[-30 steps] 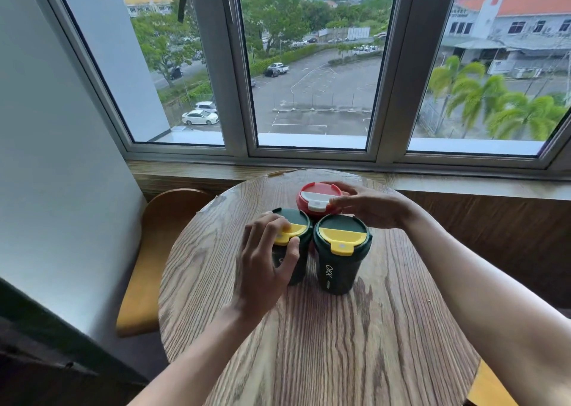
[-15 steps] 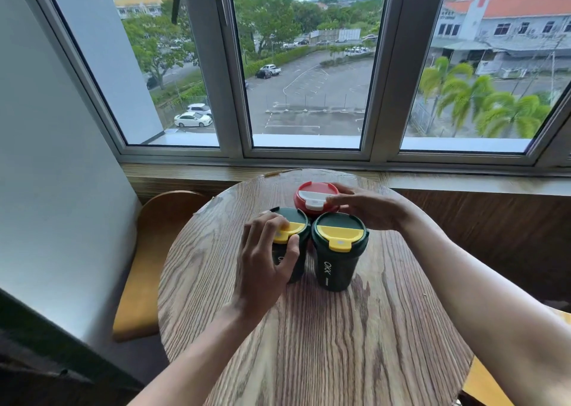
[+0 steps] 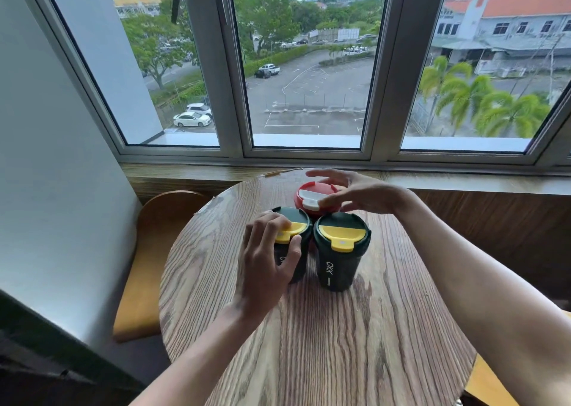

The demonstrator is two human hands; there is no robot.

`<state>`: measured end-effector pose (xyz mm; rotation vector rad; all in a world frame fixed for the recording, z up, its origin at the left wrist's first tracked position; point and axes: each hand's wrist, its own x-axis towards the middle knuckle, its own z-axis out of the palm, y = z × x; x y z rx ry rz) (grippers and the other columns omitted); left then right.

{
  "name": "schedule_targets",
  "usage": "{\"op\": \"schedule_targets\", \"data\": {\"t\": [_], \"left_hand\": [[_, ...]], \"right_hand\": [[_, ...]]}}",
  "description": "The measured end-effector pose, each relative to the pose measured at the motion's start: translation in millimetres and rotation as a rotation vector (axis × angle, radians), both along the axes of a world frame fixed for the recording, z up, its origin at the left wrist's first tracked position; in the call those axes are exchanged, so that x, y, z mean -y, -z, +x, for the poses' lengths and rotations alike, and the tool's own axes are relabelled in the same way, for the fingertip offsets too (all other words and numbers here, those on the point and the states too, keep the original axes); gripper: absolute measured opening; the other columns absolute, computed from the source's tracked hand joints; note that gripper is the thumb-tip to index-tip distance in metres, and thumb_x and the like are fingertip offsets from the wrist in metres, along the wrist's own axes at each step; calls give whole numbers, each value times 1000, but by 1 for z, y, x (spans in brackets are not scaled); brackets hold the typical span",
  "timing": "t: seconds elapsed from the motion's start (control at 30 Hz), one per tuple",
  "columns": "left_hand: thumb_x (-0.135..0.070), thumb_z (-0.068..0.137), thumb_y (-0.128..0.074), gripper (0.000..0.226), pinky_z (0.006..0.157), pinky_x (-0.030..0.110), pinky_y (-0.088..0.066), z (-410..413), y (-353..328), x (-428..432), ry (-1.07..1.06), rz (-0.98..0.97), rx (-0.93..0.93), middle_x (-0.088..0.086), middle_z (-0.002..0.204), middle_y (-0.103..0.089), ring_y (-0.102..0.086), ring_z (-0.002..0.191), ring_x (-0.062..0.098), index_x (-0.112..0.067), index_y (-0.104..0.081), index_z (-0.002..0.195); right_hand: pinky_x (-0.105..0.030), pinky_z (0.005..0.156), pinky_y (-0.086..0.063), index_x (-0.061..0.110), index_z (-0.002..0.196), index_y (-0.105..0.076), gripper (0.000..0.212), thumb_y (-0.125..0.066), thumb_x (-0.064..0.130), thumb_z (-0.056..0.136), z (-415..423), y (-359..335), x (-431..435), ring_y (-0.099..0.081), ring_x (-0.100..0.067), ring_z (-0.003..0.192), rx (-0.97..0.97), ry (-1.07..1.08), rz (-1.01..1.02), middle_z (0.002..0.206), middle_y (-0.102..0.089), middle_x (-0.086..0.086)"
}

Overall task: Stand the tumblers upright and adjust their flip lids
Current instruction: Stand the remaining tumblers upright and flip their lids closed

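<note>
Three tumblers stood upright, clustered near the table's [image 3: 309, 344] far edge. The left hand [image 3: 265, 266] gripped the left green tumbler [image 3: 296, 251], fingers on its yellow flap; the right hand [image 3: 355, 194] hovered spread above the red tumbler [image 3: 312, 200] behind.

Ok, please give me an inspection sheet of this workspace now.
Surface: round wooden table, bare apart from the tumblers.
Job's things: three tumblers upright, clustered; left green tumbler, right green tumbler, red tumbler behind; flip lids look down.
Clutter: nothing seen.
Hands: left hand wraps the left green tumbler, fingers on its yellow flap; right hand open above the red tumbler's lid, thumb at its white flap.
Cables: nothing seen.
Surroundings: window, wooden sill, yellow chair at left.
</note>
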<state>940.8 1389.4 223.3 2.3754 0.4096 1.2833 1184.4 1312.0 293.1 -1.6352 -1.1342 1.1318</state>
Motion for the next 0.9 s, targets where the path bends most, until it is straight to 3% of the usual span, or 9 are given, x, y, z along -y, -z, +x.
{"op": "schedule_targets", "data": {"t": [0.17,0.23,0.37,0.43,0.53,0.6,0.8,0.9], "left_hand": [[-27,89,-60,25,89,34,-49,0,1,0,-3,8,5,3,115,-59,-50,112,16,-10,-60,107],[-27,89,-60,26,90,34,-49,0,1,0,-5,7,8,4,115,-59,-51,111,16,-9,-61,106],[-28,89,-60,26,90,33,-48,0,0,0,-7,10,4,3,115,-59,-52,111,17,-9,-62,107],[-28,89,-60,27,90,33,-48,-1,-1,0,-4,11,2,4,115,-60,-53,111,18,-8,-62,107],[-28,89,-60,27,89,34,-49,-1,-2,0,-9,19,0,4,115,-60,-53,110,19,-8,-62,106],[-27,89,-60,26,89,35,-49,0,-1,0,-8,24,6,4,115,-60,-53,110,19,-8,-62,106],[-24,87,-62,23,88,36,-49,0,-1,1,-10,28,31,2,114,-60,-54,108,19,-8,-62,104],[-25,88,-62,24,89,36,-48,0,-1,0,-17,30,29,3,113,-60,-55,108,21,-7,-63,104]], "right_hand": [[-43,92,-55,51,121,-58,65,-81,60,61,-9,-10,-7,-61,-23,107,277,26,-64,122,-56,-2],[-43,89,-53,41,121,-55,72,-77,68,58,-13,-13,-13,-57,-23,104,410,55,-100,121,-51,-3],[-34,90,-48,24,124,-46,71,-71,62,70,-21,-15,-24,-51,-23,114,578,85,-81,131,-46,-3],[-34,91,-46,30,133,-41,66,-70,54,79,-24,-17,-29,-51,-27,118,587,65,-61,135,-47,-8],[-41,98,-43,42,140,-42,71,-62,67,77,-28,-19,-39,-40,-33,130,724,81,-128,144,-37,-9],[-40,94,-45,39,136,-48,72,-59,74,74,-31,-18,-45,-41,-33,126,761,134,-188,139,-37,-9],[-32,78,-38,16,122,-56,73,-60,72,76,-37,-22,-55,-48,-21,106,812,227,-170,125,-51,-8],[-29,60,-44,11,121,-53,80,-59,75,74,-38,-21,-57,-53,-23,96,767,289,-216,114,-55,-10]]}}
